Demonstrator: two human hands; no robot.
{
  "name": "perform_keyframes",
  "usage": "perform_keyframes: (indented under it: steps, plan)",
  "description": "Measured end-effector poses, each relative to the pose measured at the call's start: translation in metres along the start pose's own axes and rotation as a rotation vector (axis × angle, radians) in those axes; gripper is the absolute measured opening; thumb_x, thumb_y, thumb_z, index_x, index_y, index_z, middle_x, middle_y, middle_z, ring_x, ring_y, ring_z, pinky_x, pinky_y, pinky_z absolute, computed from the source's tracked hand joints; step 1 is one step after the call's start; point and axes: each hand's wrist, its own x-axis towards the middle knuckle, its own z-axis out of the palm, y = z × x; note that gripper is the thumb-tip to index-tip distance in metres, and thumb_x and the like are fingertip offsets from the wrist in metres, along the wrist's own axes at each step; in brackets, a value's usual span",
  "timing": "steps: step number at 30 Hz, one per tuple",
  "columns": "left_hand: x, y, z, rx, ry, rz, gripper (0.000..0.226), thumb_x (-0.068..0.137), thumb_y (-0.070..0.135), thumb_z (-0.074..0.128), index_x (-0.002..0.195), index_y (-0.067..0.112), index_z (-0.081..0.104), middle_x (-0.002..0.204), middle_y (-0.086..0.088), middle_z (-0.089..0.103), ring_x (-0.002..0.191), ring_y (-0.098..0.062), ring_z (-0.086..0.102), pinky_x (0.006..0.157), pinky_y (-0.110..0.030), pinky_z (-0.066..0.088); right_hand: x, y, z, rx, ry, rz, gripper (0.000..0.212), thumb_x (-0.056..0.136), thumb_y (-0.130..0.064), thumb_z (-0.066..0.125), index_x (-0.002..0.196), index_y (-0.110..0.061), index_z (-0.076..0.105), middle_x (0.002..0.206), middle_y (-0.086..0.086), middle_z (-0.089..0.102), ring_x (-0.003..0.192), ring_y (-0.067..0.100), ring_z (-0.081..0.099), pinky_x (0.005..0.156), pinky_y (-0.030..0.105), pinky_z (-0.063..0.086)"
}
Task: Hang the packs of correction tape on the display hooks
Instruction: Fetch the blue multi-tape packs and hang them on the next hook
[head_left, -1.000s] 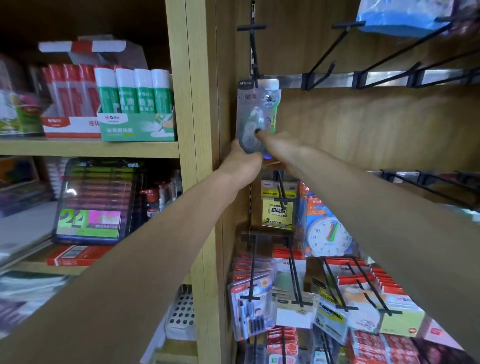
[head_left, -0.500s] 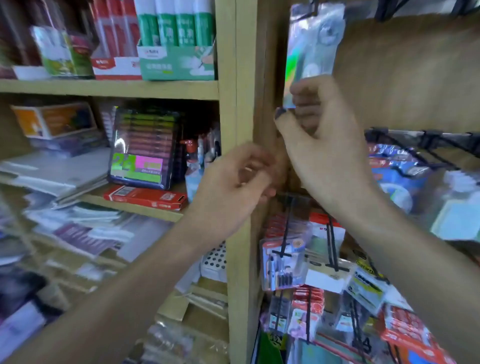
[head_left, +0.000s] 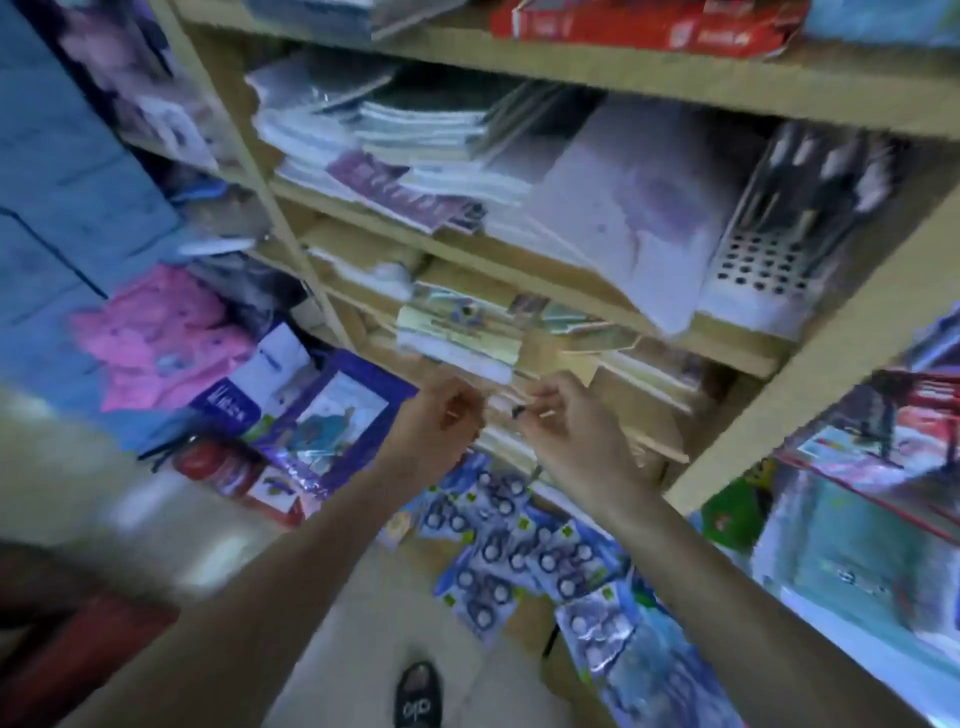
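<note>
Blurred view, tilted down. Pale floor (head_left: 363, 623), a dark shoe (head_left: 418, 693) nearest. Heap of correction tape packs (head_left: 514, 556) on the floor beneath both hands. Left hand (head_left: 434, 431) and right hand (head_left: 566, 431) loosely curled, close together; grip cannot be told. Beyond, wooden shelves (head_left: 571, 291) stacked with notebooks (head_left: 415, 130).

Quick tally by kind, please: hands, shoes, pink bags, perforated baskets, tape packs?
Hands: 2 (left hand, right hand)
Shoe: 1
Pink bag: 1
Perforated basket: 1
Tape packs: heap too blurred to count
Total: 5, packs aside
</note>
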Motion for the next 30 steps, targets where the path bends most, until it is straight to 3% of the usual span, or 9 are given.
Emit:
perform_keyframes:
  steps: [3,7,10,11,14,18,23,27,30]
  plan:
    - [0.009,-0.091,0.007,0.050,0.003,-0.180,0.024,0.090,0.027,0.054,0.083,0.007,0.067,0.078,-0.020,0.072,0.073,-0.028,0.069,0.068,-0.046,0.053,0.019,0.046,0.083,-0.008,-0.060,0.175,0.018,0.100,-0.017,0.063,0.116,-0.012,0.057,0.093,-0.006,0.061,0.076,0.007,0.058,0.061,0.016,0.039]
    - [0.022,-0.188,0.034,0.083,-0.058,-0.329,0.011,0.096,0.020,0.057,0.098,0.014,0.067,0.094,-0.012,0.072,0.086,-0.030,0.068,0.072,-0.032,0.048,0.031,0.123,0.168,0.031,-0.091,0.486,0.033,0.097,-0.017,0.067,0.127,-0.004,0.060,0.113,0.013,0.068,0.097,0.031,0.066,0.080,0.040,0.044]
    - [0.029,-0.258,0.071,0.076,-0.109,-0.469,0.024,0.089,0.021,0.070,0.111,0.012,0.065,0.107,-0.014,0.073,0.100,-0.037,0.070,0.081,-0.037,0.051,0.028,0.196,0.213,0.033,-0.069,0.709,0.010,0.091,-0.012,0.067,0.095,-0.012,0.058,0.074,0.012,0.055,0.060,0.022,0.054,0.057,0.041,0.034]
    - [0.029,-0.277,0.085,0.049,-0.142,-0.511,0.031,0.087,0.024,0.072,0.114,0.013,0.062,0.110,-0.013,0.072,0.102,-0.038,0.070,0.082,-0.039,0.053,0.024,0.216,0.223,0.027,-0.057,0.787,0.013,0.092,-0.013,0.067,0.099,-0.015,0.057,0.073,0.009,0.054,0.061,0.022,0.054,0.057,0.037,0.035]
    - [0.033,-0.324,0.127,0.033,-0.217,-0.598,0.047,0.091,0.023,0.073,0.133,0.013,0.053,0.120,-0.007,0.064,0.106,-0.032,0.066,0.082,-0.039,0.053,0.012,0.279,0.247,0.025,-0.031,0.942,0.031,0.094,-0.020,0.071,0.118,-0.006,0.059,0.105,0.017,0.067,0.096,0.033,0.064,0.075,0.035,0.042]
    - [0.039,-0.376,0.179,0.059,-0.304,-0.688,0.066,0.092,0.025,0.073,0.148,0.013,0.039,0.140,-0.013,0.051,0.114,-0.027,0.056,0.080,-0.026,0.037,0.001,0.350,0.275,0.094,-0.016,1.129,0.059,0.091,-0.025,0.075,0.140,-0.006,0.049,0.137,0.018,0.059,0.121,0.033,0.058,0.087,0.035,0.042]
    - [0.047,-0.424,0.222,0.068,-0.332,-0.794,0.085,0.086,0.032,0.079,0.152,0.013,0.029,0.148,-0.018,0.037,0.137,-0.035,0.045,0.097,-0.033,0.040,0.008,0.406,0.304,0.165,0.010,1.228,0.080,0.083,-0.034,0.082,0.148,-0.008,0.044,0.141,0.020,0.057,0.127,0.036,0.057,0.104,0.049,0.051]
    - [0.060,-0.450,0.247,0.012,-0.310,-0.893,0.091,0.087,0.031,0.080,0.156,0.014,0.023,0.151,-0.018,0.032,0.129,-0.034,0.049,0.085,-0.032,0.037,0.022,0.440,0.331,0.298,0.001,1.286,0.118,0.041,-0.063,0.076,0.140,-0.004,0.055,0.130,0.015,0.065,0.120,0.031,0.062,0.100,0.047,0.055]
    - [0.069,-0.465,0.258,0.036,-0.284,-0.898,0.092,0.084,0.035,0.083,0.153,0.013,0.027,0.148,-0.018,0.032,0.126,-0.035,0.049,0.092,-0.036,0.043,0.032,0.453,0.347,0.404,0.020,1.332,0.103,0.057,-0.057,0.082,0.141,-0.004,0.054,0.138,0.015,0.062,0.129,0.031,0.060,0.108,0.050,0.052]
